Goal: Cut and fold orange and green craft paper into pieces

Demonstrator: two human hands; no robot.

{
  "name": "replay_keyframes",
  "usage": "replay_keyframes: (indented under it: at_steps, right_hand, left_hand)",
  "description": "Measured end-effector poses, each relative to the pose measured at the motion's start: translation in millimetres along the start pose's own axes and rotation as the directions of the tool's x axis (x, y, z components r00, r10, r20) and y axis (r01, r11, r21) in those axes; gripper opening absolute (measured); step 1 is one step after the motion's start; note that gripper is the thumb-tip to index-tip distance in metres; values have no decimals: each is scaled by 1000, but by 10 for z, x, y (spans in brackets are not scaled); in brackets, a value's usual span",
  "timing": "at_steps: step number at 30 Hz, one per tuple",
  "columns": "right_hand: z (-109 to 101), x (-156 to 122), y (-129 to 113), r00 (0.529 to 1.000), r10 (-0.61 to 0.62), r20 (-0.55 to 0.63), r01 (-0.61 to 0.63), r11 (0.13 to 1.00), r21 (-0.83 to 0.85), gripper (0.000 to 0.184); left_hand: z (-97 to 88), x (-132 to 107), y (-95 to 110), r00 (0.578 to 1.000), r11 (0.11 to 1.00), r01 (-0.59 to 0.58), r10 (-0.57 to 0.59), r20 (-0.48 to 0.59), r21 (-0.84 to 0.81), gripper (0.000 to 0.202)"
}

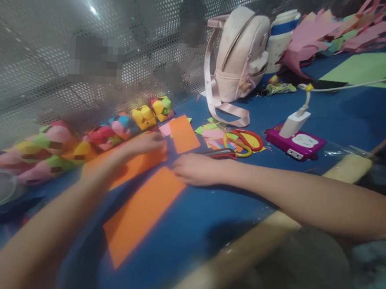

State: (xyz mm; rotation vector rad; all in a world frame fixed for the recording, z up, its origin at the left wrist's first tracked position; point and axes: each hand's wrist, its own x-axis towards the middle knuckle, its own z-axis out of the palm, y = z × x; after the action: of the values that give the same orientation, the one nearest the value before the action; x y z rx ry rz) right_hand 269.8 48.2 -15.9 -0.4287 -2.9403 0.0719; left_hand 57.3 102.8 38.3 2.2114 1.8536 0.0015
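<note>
Head view, looking down on a blue worktop (pixel 347 115) beside a perforated metal wall (pixel 35 85). The person's left hand (pixel 146 145), blurred by motion, lies spread and flat on an orange sheet (pixel 135 164), pressing rather than gripping. The right hand (pixel 194 169) rests palm down, its fingertips touching the far end of a long orange sheet (pixel 142 213) that lies nearer the person; whether it pinches the paper cannot be told. A third orange piece (pixel 183 134) lies just beyond both hands. Along the wall runs a row of folded multicoloured paper shapes (pixel 80 143). To the right lie red-and-yellow scissors (pixel 244 141) on paper scraps, a purple power bank (pixel 295 145) and, farther back, a pale pink backpack (pixel 239 55).
</note>
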Motion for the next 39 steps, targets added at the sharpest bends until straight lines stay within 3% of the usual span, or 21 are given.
replay_keyframes:
  at_steps: [4,7,10,13,16,19,23,29,31,34,37,39]
  right_hand:
    - [-57,5,-19,1000,17,22,-17,999,27,27]
    - [-150,-32,-19,998,55,32,-55,998,17,28]
    - [-305,-141,35,979,200,42,-199,980,-29,25]
    - [-472,-257,125,920,372,124,-364,928,-81,21]
    - [-548,-269,134,891,435,130,-433,900,-46,22]
    - [-487,-174,-8,905,404,133,-423,889,177,21]
    - [-323,-35,-269,876,454,163,-479,780,403,17]
    - [-195,38,-356,860,489,145,-467,639,611,49]
    - [-187,29,-314,884,459,94,-405,648,646,53]
    - [-189,-12,-233,910,402,-101,-251,729,637,51]
    - [-190,-48,-178,888,383,-256,-155,771,617,40]
    - [-192,-49,-177,872,415,-260,-169,753,636,34]
  left_hand:
    - [-90,-181,-86,999,999,-22,21,-46,-32,47]
    - [-61,-488,-94,996,998,-32,27,-89,-50,50]
    - [63,-892,-37,991,1000,18,-20,-131,-21,58]
    - [243,-1248,37,998,998,-61,62,-34,17,56]
    - [412,-1446,65,991,988,-126,129,-31,87,53]
    - [514,-1491,55,993,991,-104,109,-53,84,53]
    - [556,-1452,48,992,996,-91,91,-89,7,55]
    - [578,-1383,9,984,987,-93,71,-160,-129,57]
    - [586,-1360,-14,973,975,-70,20,-230,-212,62]
    - [565,-1344,-1,942,914,-13,-125,-311,-405,65]
    - [507,-1361,87,916,805,54,-276,-292,-591,39]
    - [479,-1386,155,899,752,70,-332,-286,-655,26]
